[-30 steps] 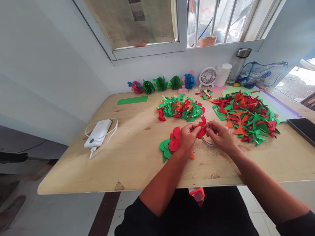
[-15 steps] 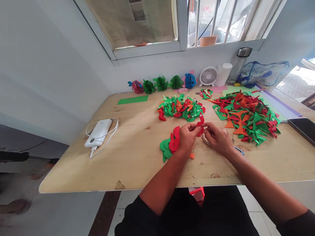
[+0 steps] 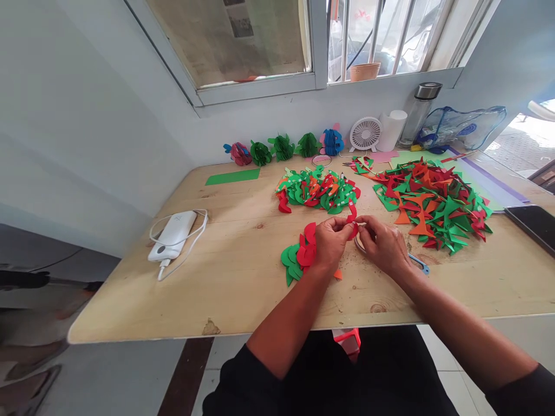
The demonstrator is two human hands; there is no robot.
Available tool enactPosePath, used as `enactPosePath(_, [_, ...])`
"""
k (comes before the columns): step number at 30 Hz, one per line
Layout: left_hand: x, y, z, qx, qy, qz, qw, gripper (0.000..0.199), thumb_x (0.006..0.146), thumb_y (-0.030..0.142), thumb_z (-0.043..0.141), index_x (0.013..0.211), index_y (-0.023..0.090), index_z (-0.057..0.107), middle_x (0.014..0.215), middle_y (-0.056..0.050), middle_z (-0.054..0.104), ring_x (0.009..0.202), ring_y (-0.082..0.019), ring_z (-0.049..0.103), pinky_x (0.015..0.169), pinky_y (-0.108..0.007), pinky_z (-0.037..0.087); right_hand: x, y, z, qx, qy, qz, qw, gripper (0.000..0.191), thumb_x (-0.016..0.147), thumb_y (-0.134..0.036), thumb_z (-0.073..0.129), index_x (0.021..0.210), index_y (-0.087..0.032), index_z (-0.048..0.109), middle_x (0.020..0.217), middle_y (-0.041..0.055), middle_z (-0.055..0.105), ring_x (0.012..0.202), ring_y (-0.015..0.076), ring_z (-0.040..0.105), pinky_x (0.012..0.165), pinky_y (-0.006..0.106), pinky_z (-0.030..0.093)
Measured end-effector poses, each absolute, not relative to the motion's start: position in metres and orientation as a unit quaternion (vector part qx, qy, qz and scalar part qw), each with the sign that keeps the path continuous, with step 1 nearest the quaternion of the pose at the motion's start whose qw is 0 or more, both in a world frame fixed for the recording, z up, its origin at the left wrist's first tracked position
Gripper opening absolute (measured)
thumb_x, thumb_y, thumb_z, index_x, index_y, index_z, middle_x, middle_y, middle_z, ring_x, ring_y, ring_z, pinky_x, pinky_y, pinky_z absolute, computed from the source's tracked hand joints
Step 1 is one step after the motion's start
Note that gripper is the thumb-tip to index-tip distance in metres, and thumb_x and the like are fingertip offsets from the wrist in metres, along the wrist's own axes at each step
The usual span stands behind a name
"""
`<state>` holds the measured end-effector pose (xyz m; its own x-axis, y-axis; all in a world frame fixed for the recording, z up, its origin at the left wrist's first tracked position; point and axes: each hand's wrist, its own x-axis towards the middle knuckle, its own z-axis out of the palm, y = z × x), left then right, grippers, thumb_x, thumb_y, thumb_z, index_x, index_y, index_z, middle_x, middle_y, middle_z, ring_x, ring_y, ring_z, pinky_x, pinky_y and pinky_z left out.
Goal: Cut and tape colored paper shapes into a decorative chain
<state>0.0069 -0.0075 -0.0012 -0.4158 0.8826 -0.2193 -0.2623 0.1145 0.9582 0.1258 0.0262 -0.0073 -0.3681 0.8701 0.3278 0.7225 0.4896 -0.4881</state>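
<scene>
My left hand pinches a red curved paper cutout between thumb and fingertips. From the other side my right hand has its thumb and forefinger closed on the cutout's edge. Beneath my right hand lies a thin tool with a blue end, mostly covered. Loose red paper cutouts and green paper cutouts lie beside my left hand, partly under it. Just beyond both hands is a pile of green, red and orange cutouts, several with small white patches.
Paper scraps are heaped at right, near a phone. A power bank with its cable sits at left. Folded paper figures, a small fan and a glass bottle line the wall. A green strip lies flat.
My hands stay in nearly the same place, still on the red cutout. The view has shifted slightly. At the lower left, another person's feet on the floor have moved.
</scene>
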Motion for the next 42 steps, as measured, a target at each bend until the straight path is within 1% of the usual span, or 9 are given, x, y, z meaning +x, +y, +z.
enactPosePath(4, [0.007, -0.008, 0.001, 0.244, 0.567, 0.625, 0.477, 0.01, 0.063, 0.018, 0.073, 0.071, 0.014, 0.068, 0.062, -0.003, 0.066, 0.063, -0.014, 0.062, 0.051, -0.02, 0.046, 0.131, 0.034, -0.007, -0.51, -0.78, 0.194, 0.305, 0.032, 0.082, -0.031, 0.048, 0.108, -0.019, 0.06, 0.06, -0.001, 0.059, 0.054, 0.0141, 0.051, 0.054, 0.025, 0.032])
enactPosePath(7, [0.007, -0.009, 0.002, 0.244, 0.561, 0.62, 0.492, 0.01, 0.064, 0.017, 0.073, 0.072, 0.014, 0.069, 0.063, -0.003, 0.067, 0.063, -0.013, 0.063, 0.053, -0.02, 0.047, 0.133, 0.041, -0.007, -0.491, -0.735, 0.317, 0.344, 0.028, 0.082, -0.037, 0.049, 0.094, -0.016, 0.063, 0.055, -0.0022, 0.053, 0.049, 0.0118, 0.045, 0.049, 0.024, 0.033])
enactPosePath(12, [0.007, -0.009, 0.002, 0.287, 0.547, 0.589, 0.52, 0.008, 0.069, 0.021, 0.07, 0.073, 0.014, 0.069, 0.065, -0.005, 0.068, 0.064, -0.014, 0.065, 0.056, -0.021, 0.048, 0.13, 0.043, -0.005, -0.432, -0.689, 0.45, 0.369, 0.027, 0.073, -0.043, 0.059, 0.069, -0.017, 0.057, 0.052, -0.0044, 0.045, 0.046, 0.0081, 0.035, 0.043, 0.023, 0.024])
enactPosePath(17, [0.006, -0.007, -0.001, 0.283, 0.521, 0.597, 0.54, 0.015, 0.066, 0.023, 0.072, 0.078, 0.015, 0.068, 0.067, -0.004, 0.068, 0.059, -0.012, 0.063, 0.055, -0.022, 0.048, 0.13, 0.043, -0.001, -0.427, -0.656, 0.494, 0.379, 0.025, 0.071, -0.042, 0.06, 0.067, -0.018, 0.054, 0.049, -0.0072, 0.038, 0.043, 0.0067, 0.029, 0.04, 0.022, 0.019])
enactPosePath(23, [0.005, -0.005, -0.005, 0.324, 0.514, 0.569, 0.554, 0.015, 0.065, 0.027, 0.071, 0.068, 0.014, 0.065, 0.061, -0.004, 0.065, 0.052, -0.011, 0.059, 0.048, -0.02, 0.042, 0.137, 0.047, 0.003, -0.455, -0.676, 0.438, 0.378, 0.024, 0.074, -0.039, 0.058, 0.064, -0.018, 0.054, 0.05, -0.0055, 0.042, 0.045, 0.0071, 0.032, 0.041, 0.022, 0.024])
enactPosePath(28, [0.004, -0.004, -0.009, 0.308, 0.526, 0.579, 0.542, 0.015, 0.067, 0.028, 0.069, 0.069, 0.014, 0.064, 0.061, -0.004, 0.066, 0.052, -0.01, 0.058, 0.048, -0.02, 0.041, 0.149, 0.06, 0.0, -0.49, -0.696, 0.361, 0.382, 0.022, 0.078, -0.038, 0.053, 0.076, -0.017, 0.059, 0.056, -0.0026, 0.05, 0.049, 0.0095, 0.04, 0.046, 0.023, 0.031])
enactPosePath(35, [0.005, -0.004, -0.014, 0.283, 0.524, 0.583, 0.553, 0.021, 0.068, 0.033, 0.068, 0.075, 0.014, 0.06, 0.059, -0.005, 0.067, 0.049, -0.01, 0.057, 0.048, -0.021, 0.039, 0.169, 0.068, 0.005, -0.512, -0.819, 0.183, 0.186, 0.014, 0.075, -0.025, 0.052, 0.07, -0.021, 0.064, 0.064, 0.0006, 0.063, 0.057, 0.013, 0.05, 0.053, 0.025, 0.032])
enactPosePath(38, [0.005, -0.004, -0.013, 0.283, 0.521, 0.586, 0.552, 0.024, 0.068, 0.034, 0.068, 0.078, 0.015, 0.06, 0.058, -0.004, 0.067, 0.048, -0.01, 0.057, 0.048, -0.021, 0.038, 0.175, 0.069, 0.005, -0.498, -0.838, 0.174, 0.144, 0.014, 0.074, -0.023, 0.052, 0.069, -0.021, 0.065, 0.071, 0.0009, 0.067, 0.058, 0.013, 0.053, 0.052, 0.024, 0.032])
enactPosePath(42, [0.005, -0.004, -0.013, 0.293, 0.52, 0.582, 0.552, 0.023, 0.068, 0.034, 0.068, 0.078, 0.015, 0.059, 0.059, -0.004, 0.067, 0.047, -0.01, 0.057, 0.047, -0.021, 0.038, 0.179, 0.072, 0.003, -0.487, -0.846, 0.194, 0.102, 0.014, 0.074, -0.023, 0.053, 0.073, -0.023, 0.067, 0.068, -0.0003, 0.067, 0.057, 0.0131, 0.053, 0.051, 0.024, 0.032])
